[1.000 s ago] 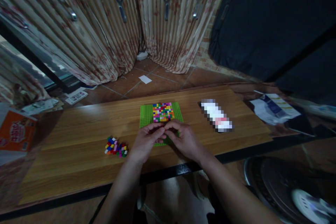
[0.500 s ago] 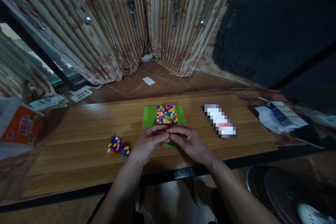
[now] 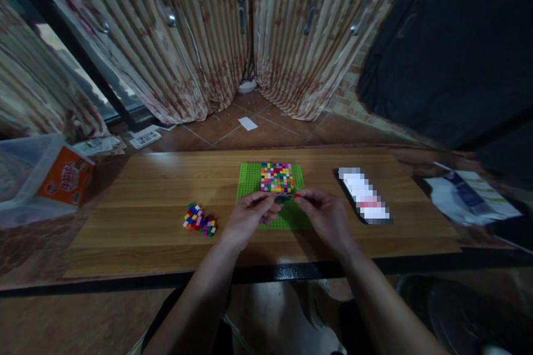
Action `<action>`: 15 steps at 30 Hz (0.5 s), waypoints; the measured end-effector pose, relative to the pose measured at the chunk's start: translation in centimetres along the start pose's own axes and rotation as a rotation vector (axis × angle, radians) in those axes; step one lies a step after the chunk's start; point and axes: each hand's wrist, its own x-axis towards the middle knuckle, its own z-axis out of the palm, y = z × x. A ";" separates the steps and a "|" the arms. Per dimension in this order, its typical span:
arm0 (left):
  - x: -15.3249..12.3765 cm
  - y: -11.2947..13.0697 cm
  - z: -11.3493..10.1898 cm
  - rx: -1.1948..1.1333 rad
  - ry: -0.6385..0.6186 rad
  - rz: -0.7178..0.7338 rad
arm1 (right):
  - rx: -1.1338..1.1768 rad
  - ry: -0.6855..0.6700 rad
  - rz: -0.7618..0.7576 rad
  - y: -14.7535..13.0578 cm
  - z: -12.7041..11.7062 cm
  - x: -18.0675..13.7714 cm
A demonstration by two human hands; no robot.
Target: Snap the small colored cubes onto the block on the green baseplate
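Note:
A green baseplate point(image 3: 249, 177) lies on the wooden table, and a block of small multicoloured bricks point(image 3: 277, 177) covers the middle of its far part. My right hand point(image 3: 327, 216), over the plate's right near side, pinches a small red brick point(image 3: 296, 196) between thumb and fingertip. Just left of it, my left hand point(image 3: 250, 217) is closed over the plate's left near side, thumb against fingers. What its fingertips hold is too small to make out. To the left of that hand sits a loose pile of coloured bricks point(image 3: 200, 221).
A phone point(image 3: 361, 195) with a blurred-out screen rests on the table point(image 3: 137, 211) to the right. Past the left end stands a clear plastic bin point(image 3: 31, 177) with an orange label. A white and blue packet point(image 3: 470, 194) lies beyond the right end.
My hands have moved apart, the right one going right with the red brick, which now shows clearly. The camera view has shifted, so the table scene sits further right.

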 end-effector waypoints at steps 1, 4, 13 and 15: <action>0.1 0.2 -0.2 0.021 0.036 0.032 | -0.059 0.040 -0.008 0.1 -0.2 0.2; 0.6 0.5 -1.0 0.084 0.173 0.161 | -0.189 0.074 -0.043 0.2 -0.4 0.4; 2.4 -0.3 -1.5 0.419 0.366 0.449 | -0.357 0.104 -0.130 -0.4 1.1 1.0; 2.6 -0.5 -1.3 0.432 0.339 0.444 | -0.354 0.116 -0.159 -0.3 1.2 1.1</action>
